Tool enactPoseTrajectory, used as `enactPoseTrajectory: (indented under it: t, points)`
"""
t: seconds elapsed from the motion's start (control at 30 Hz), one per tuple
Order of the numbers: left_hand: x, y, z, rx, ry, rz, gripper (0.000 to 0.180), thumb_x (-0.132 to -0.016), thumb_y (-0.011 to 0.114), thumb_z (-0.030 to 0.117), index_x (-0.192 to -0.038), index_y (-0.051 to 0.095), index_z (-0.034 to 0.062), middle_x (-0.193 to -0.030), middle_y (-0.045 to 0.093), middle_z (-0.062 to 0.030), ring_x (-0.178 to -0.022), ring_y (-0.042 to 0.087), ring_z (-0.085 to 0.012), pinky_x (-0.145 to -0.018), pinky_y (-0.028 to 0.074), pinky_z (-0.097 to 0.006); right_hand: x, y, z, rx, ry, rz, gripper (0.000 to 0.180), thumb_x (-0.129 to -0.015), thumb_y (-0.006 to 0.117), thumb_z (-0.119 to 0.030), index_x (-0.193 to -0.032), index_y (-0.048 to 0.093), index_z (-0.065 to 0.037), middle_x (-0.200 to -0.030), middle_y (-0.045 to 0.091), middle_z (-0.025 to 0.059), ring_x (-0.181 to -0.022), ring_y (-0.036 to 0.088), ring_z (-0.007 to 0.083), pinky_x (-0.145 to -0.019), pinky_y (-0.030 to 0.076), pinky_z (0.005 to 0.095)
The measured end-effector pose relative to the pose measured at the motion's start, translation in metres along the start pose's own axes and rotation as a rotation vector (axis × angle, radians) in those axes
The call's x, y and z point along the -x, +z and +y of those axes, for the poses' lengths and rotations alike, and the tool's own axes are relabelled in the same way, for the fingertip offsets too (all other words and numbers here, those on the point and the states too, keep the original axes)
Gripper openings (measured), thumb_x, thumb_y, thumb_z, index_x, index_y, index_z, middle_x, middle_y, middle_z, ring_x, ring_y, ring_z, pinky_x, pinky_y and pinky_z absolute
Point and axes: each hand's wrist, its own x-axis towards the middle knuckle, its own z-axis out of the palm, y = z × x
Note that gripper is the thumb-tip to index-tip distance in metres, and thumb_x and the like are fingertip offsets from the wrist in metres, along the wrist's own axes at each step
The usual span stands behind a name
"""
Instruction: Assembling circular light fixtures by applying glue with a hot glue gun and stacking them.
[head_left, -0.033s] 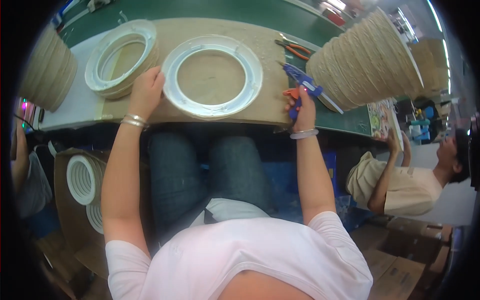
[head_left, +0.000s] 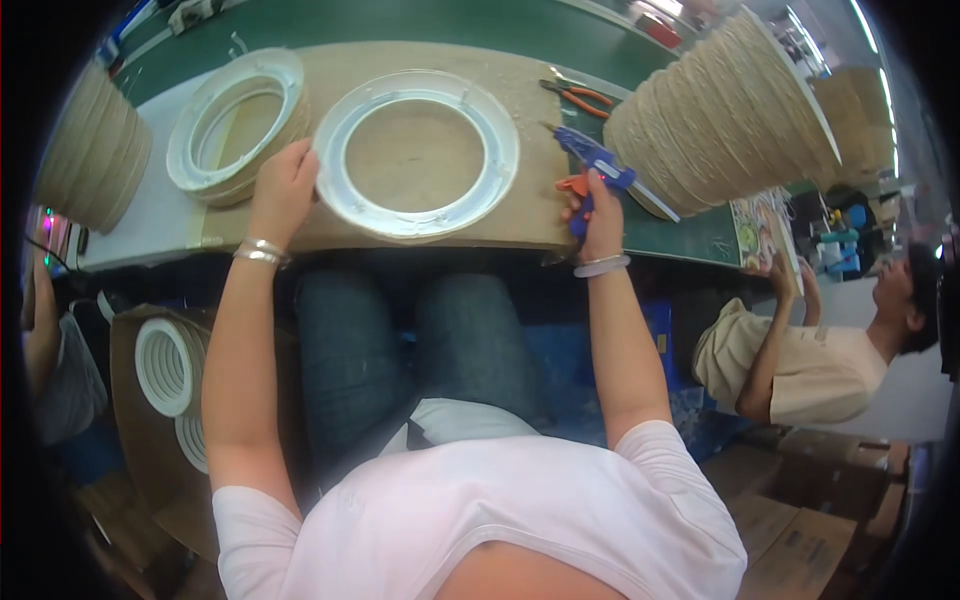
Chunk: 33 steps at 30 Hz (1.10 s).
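A white ring (head_left: 336, 190) with a wide, shiny inner rim lies on the brown board in front of me. My left hand (head_left: 284, 190) pinches its left edge, thumb and fingers pressed together. To the right of the ring, my right hand (head_left: 603, 215) is wrapped round the handle of a blue glue gun (head_left: 592, 155) with an orange trigger. Its nozzle points up and left, apart from the ring, and a pale glue stick juts out behind. Left of my left hand rests a second white ring piece (head_left: 185, 160) with beige cord-like sides.
Orange-handled pliers (head_left: 580, 95) lie beyond the glue gun. A large beige cord-wrapped drum (head_left: 715, 125) stands at the right, another drum (head_left: 95, 150) at the far left. Below left, a cardboard box (head_left: 130, 440) holds white rings. A co-worker (head_left: 820, 370) sits at the right.
The view has shifted a little, so the ring, both hands and the glue gun appear slightly further left. Both grips look the same.
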Motion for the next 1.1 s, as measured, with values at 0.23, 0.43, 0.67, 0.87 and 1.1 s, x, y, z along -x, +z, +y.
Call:
enactPoseTrajectory:
  t: [0.23,0.43,0.67,0.87,1.1]
  points:
    - [0.011,-0.083,0.013,0.093,-0.102,0.097,0.028,-0.082,0.041,0.015,-0.096,0.053,-0.0056,-0.067,0.054,-0.0014,-0.056,0.047,-0.006,-0.049,0.037,-0.02,0.003,0.0,0.006,-0.01,-0.011,0.002,0.03,-0.081,0.047,-0.031,-0.076,0.056,-0.002,-0.058,0.049,0.0013,-0.046,0.043,0.006,-0.041,0.036,0.0182]
    - [-0.002,-0.142,-0.009,-0.103,-0.086,0.306,0.025,-0.081,0.041,0.015,-0.074,0.055,-0.0044,-0.057,0.053,-0.005,-0.05,0.047,-0.0113,-0.048,0.037,-0.025,-0.001,-0.015,0.01,-0.104,-0.021,0.032,0.027,-0.081,0.05,-0.025,-0.094,0.051,-0.002,-0.067,0.055,0.005,-0.049,0.042,0.0047,-0.042,0.037,0.0185]
    - [-0.01,-0.149,-0.053,-0.219,-0.142,0.413,0.027,-0.076,0.038,0.015,-0.06,0.051,-0.0035,-0.049,0.051,-0.0099,-0.045,0.049,-0.017,-0.047,0.038,-0.029,-0.001,-0.009,0.009,-0.1,-0.031,0.005,0.028,-0.081,0.049,-0.026,-0.096,0.05,-0.002,-0.073,0.057,0.0071,-0.052,0.041,0.0042,-0.043,0.037,0.0178]
    - [-0.018,-0.14,-0.076,-0.246,-0.188,0.424,0.029,-0.075,0.038,0.015,-0.057,0.051,-0.0041,-0.048,0.052,-0.0123,-0.045,0.05,-0.0202,-0.048,0.039,-0.031,-0.002,-0.008,0.007,-0.112,-0.035,0.019,0.027,-0.081,0.05,-0.026,-0.092,0.051,-0.002,-0.073,0.057,0.0071,-0.053,0.041,0.0041,-0.042,0.036,0.0175]
    - [-0.022,-0.139,-0.085,-0.266,-0.162,0.432,0.03,-0.075,0.037,0.017,-0.059,0.052,-0.0038,-0.049,0.053,-0.0118,-0.047,0.051,-0.0208,-0.049,0.039,-0.032,-0.001,-0.006,0.008,-0.087,-0.051,0.022,0.027,-0.081,0.049,-0.028,-0.084,0.053,-0.001,-0.072,0.057,0.0066,-0.052,0.04,0.0038,-0.042,0.036,0.0171]
